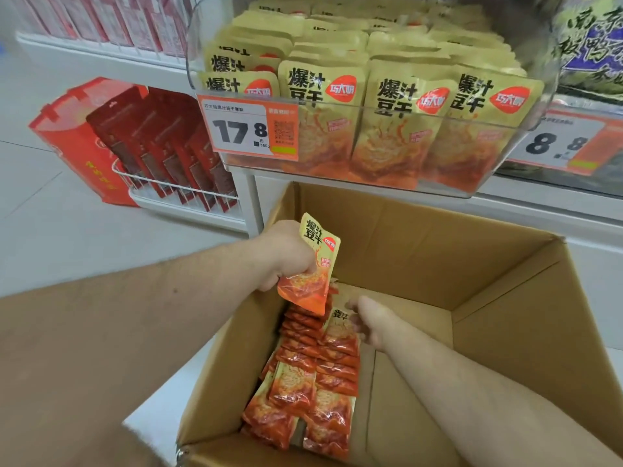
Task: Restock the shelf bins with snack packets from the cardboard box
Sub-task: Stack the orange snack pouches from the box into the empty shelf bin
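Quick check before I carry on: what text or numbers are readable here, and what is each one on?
"爆汁豆干": packet gripped by left hand, and bin packets.
"巧大娘": red logo on those packets.
"17 8": orange price tag on clear bin.
"8.8": right price tag.
Tags' small print, QR code, red bags: unreadable.

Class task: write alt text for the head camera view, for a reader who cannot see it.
A person's left hand grips a yellow-and-orange snack packet above an open cardboard box, while the right hand reaches among the packets inside. Above, a clear shelf bin holds matching packets.
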The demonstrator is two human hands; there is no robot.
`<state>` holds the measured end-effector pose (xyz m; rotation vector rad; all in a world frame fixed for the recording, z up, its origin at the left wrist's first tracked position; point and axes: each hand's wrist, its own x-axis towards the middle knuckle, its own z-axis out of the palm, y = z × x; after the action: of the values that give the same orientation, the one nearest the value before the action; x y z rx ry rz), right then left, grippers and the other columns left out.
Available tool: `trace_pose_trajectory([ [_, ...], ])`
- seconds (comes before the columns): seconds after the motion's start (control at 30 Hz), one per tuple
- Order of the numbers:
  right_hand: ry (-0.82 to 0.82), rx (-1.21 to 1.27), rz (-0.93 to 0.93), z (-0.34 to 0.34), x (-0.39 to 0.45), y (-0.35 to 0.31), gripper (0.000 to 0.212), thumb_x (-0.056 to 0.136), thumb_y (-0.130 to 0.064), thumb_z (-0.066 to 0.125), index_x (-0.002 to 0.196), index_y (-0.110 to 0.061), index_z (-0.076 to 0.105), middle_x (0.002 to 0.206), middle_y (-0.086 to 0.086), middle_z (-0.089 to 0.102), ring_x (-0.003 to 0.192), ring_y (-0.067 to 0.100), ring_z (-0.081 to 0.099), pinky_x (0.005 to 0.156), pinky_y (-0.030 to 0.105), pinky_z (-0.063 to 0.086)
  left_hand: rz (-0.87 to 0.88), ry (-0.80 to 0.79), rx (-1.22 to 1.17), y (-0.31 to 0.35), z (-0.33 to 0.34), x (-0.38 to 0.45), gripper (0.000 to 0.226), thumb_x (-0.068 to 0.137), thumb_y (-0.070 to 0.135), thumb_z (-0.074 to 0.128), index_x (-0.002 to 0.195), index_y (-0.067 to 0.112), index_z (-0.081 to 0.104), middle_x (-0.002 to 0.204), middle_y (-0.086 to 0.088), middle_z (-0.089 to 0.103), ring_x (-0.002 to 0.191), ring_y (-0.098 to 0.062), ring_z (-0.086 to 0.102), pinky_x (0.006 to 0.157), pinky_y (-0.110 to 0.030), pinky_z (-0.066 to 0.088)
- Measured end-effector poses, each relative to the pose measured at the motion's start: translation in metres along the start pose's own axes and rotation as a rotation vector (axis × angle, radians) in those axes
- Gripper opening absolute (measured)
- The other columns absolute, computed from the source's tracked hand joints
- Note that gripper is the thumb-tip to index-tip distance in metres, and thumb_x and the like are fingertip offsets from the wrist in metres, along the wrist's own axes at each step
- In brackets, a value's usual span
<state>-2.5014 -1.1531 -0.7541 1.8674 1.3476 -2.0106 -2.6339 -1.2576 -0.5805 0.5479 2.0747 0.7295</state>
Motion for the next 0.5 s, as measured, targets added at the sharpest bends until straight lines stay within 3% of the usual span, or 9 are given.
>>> trace_pose_trajectory([
  [0.03, 0.122, -0.14, -0.002, 0.001, 0.017, 0.008, 0.011, 0.085, -0.019, 0.062, 0.082, -0.008, 0.064, 0.066, 0.004, 0.056, 0.048, 0.015, 0.048, 0.043, 0.018, 0.036, 0.011, -0.005, 0.024, -0.001, 0.0, 0.002, 0.029, 0.084, -0.005, 0.069, 0.107, 0.011, 0.06, 0.109, -0.009, 0.067, 0.095, -0.025, 0.064, 0.07, -0.032, 0.053],
  [0.1, 0.255, -0.426, 0.027, 0.007, 0.046, 0.027, 0.036, 0.072, -0.041, 0.073, 0.091, -0.01, 0.07, 0.084, 0.008, 0.069, 0.068, 0.023, 0.065, 0.06, 0.024, 0.053, 0.023, -0.016, 0.073, -0.004, 0.001, 0.007, 0.03, 0.084, -0.004, 0.07, 0.107, 0.013, 0.061, 0.108, -0.006, 0.068, 0.092, -0.021, 0.063, 0.064, -0.028, 0.05],
  [0.17, 0.312, -0.614, 0.083, 0.012, 0.063, 0.038, 0.069, 0.055, -0.068, 0.075, 0.102, -0.016, 0.071, 0.106, 0.006, 0.071, 0.093, 0.024, 0.068, 0.078, 0.027, 0.055, 0.029, -0.018, 0.11, -0.007, 0.003, 0.013, 0.03, 0.084, -0.003, 0.07, 0.107, 0.013, 0.06, 0.106, -0.006, 0.068, 0.092, -0.022, 0.064, 0.067, -0.03, 0.053],
  [0.23, 0.313, -0.659, 0.1, 0.018, 0.068, 0.04, 0.085, 0.054, -0.073, 0.079, 0.115, -0.015, 0.067, 0.119, 0.006, 0.068, 0.107, 0.024, 0.065, 0.086, 0.027, 0.052, 0.029, -0.023, 0.143, -0.008, 0.005, 0.017, 0.028, 0.084, -0.004, 0.069, 0.103, 0.014, 0.058, 0.104, -0.005, 0.068, 0.094, -0.023, 0.064, 0.071, -0.032, 0.052],
  [0.33, 0.274, -0.67, 0.134, 0.021, 0.078, 0.039, 0.078, 0.062, -0.061, 0.084, 0.117, -0.009, 0.065, 0.119, 0.006, 0.069, 0.108, 0.023, 0.066, 0.086, 0.026, 0.051, 0.037, -0.063, 0.182, -0.01, 0.005, 0.024, 0.027, 0.086, -0.009, 0.059, 0.096, 0.014, 0.051, 0.094, -0.004, 0.06, 0.082, -0.021, 0.054, 0.068, -0.033, 0.042],
  [0.4, 0.315, -0.719, 0.148, 0.017, 0.078, 0.041, 0.068, 0.059, -0.057, 0.086, 0.108, -0.013, 0.067, 0.112, 0.005, 0.07, 0.101, 0.022, 0.067, 0.081, 0.026, 0.053, 0.042, -0.09, 0.189, -0.012, 0.005, 0.027, 0.029, 0.087, -0.011, 0.054, 0.098, 0.015, 0.049, 0.092, -0.008, 0.053, 0.083, -0.022, 0.046, 0.07, -0.035, 0.035],
  [0.5, 0.349, -0.567, 0.104, -0.002, 0.08, 0.046, 0.034, 0.068, -0.025, 0.082, 0.094, -0.009, 0.067, 0.09, 0.01, 0.071, 0.078, 0.026, 0.071, 0.068, 0.034, 0.059, 0.045, -0.122, 0.185, -0.012, 0.006, 0.026, 0.032, 0.087, -0.013, 0.05, 0.1, 0.017, 0.049, 0.095, -0.007, 0.055, 0.086, -0.022, 0.048, 0.071, -0.035, 0.036],
])
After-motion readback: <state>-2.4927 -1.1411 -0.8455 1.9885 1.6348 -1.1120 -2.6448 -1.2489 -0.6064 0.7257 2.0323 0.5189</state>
